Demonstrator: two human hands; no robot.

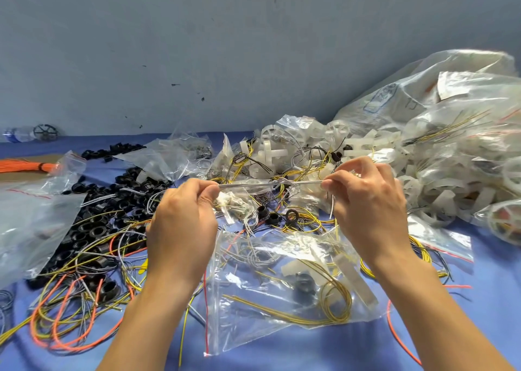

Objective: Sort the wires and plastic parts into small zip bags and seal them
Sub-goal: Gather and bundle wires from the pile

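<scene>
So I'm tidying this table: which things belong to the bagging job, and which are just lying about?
Job: small zip bag pinched by left hand and right hand; loose wires; black plastic rings; white plastic wheels.
Lying about: water bottle; black spoked wheel beside it.

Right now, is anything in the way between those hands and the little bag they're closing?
Nothing visible does. The left hand and right hand both pinch the small zip bag at the ends of its top edge. A grey wire hangs beside the right hand; whether it crosses the seal I cannot tell.
</scene>
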